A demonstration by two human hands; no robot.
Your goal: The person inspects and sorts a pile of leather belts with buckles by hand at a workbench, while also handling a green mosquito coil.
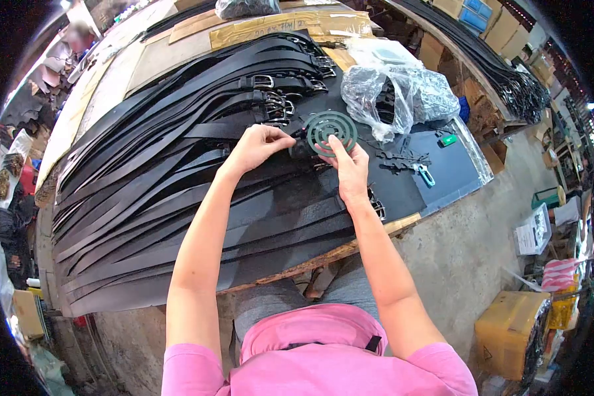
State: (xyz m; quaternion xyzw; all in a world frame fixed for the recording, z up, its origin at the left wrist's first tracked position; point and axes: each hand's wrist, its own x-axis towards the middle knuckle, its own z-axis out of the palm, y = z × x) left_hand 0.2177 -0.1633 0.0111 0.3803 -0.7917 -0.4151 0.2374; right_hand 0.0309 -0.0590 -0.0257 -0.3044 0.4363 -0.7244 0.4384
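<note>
Green coil (331, 131) — pinched between left hand (257, 146), right hand (350, 168).

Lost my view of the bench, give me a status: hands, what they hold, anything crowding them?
Left hand and right hand both on the green spiral coil. Black leather belts underneath. Clear plastic bag close on the right.

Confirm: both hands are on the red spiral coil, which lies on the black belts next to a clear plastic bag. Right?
Not quite: the spiral coil is green, not red. The head view shows it. The rest holds: the left hand and right hand are both at the coil, which lies on the black belts next to a clear plastic bag.
</note>
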